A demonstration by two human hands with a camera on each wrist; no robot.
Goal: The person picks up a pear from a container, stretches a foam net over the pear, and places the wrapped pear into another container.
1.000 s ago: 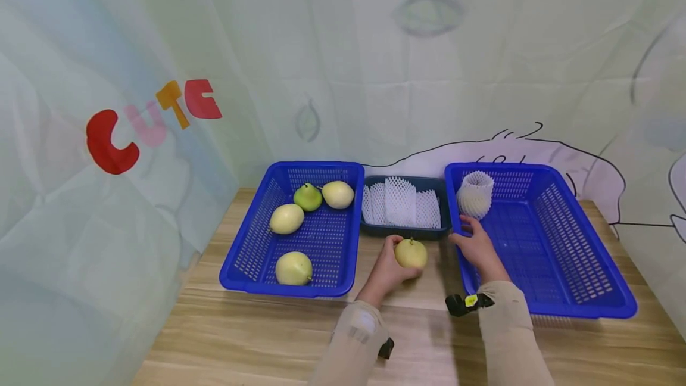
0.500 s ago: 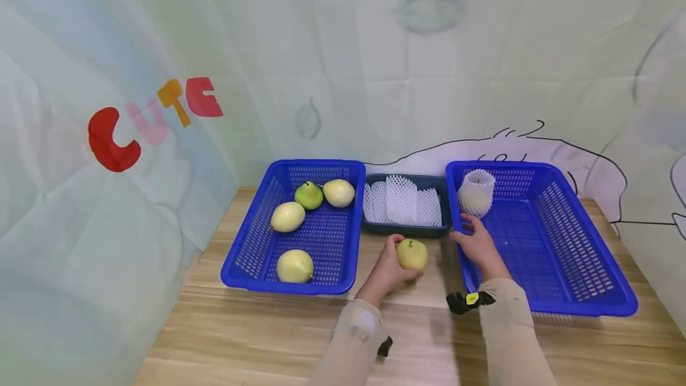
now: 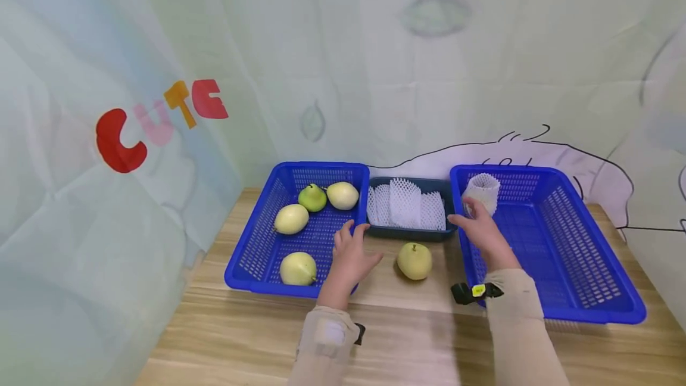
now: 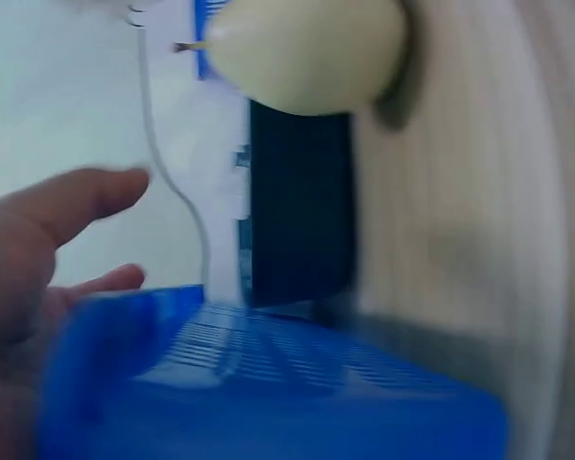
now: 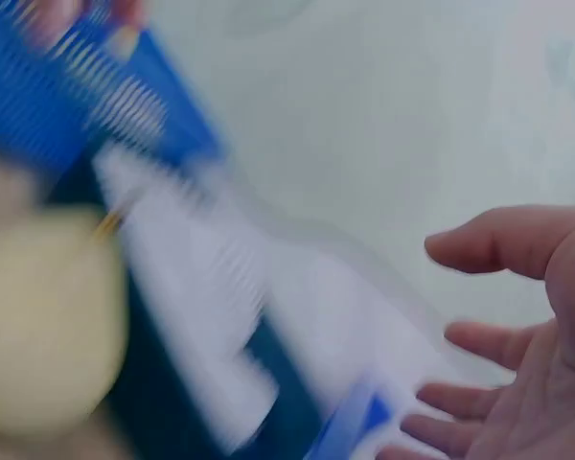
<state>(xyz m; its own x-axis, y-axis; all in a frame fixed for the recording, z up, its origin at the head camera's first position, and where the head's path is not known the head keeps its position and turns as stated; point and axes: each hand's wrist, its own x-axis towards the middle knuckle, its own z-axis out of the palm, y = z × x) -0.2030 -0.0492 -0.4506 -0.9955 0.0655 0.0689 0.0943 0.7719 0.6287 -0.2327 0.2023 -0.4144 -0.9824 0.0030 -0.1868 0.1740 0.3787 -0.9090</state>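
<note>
A round yellow-green pear stands on the wooden table between my hands, its stem up. My left hand is off it, fingers spread, over the right rim of the left blue basket. Over the left rim of the right blue basket hovers my right hand, its fingers relaxed and holding nothing. Just beyond its fingertips, a pear in a white foam net sits in that basket's back corner. Folded white foam nets lie in a dark green tray behind the loose pear.
The left basket contains a green pear and several pale yellow pears, one of them a pear near the front. Both baskets have raised rims flanking the tray. A printed cloth hangs behind the table.
My left hand has let go of the pear and moved left to the left basket's rim. The pear stays on the table. My right hand has risen slightly.
</note>
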